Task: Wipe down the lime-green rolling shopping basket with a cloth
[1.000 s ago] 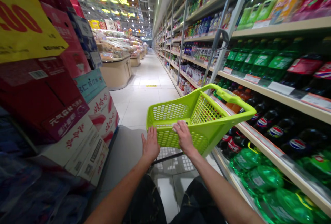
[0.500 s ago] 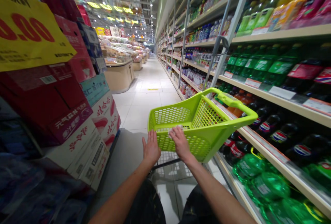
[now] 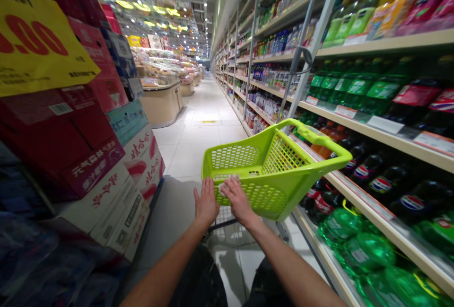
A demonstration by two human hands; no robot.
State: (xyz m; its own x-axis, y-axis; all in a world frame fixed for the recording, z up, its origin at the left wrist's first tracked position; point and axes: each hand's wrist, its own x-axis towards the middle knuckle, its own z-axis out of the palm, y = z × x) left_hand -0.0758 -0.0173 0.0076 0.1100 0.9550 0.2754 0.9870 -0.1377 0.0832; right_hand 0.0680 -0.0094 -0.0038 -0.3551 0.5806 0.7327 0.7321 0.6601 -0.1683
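A lime-green plastic shopping cart stands sideways in front of me, its handle toward the shelves on the right. My left hand lies against the cart's near left corner, fingers straight and thumb apart, holding nothing. Close beside it, my right hand presses a pale crumpled cloth onto the upper rim of the cart's near side. Most of the cloth is hidden under the fingers. Through the openings, the visible inside of the basket shows bare green plastic.
Shelves on the right hold green soda bottles and dark cola bottles. Stacked drink cartons and a yellow price sign stand close on the left. A tiled aisle runs ahead past a display counter.
My right hand has slid left along the rim with the cloth, coming closer to my left hand. My left hand stays at the corner. The view has shifted slightly.
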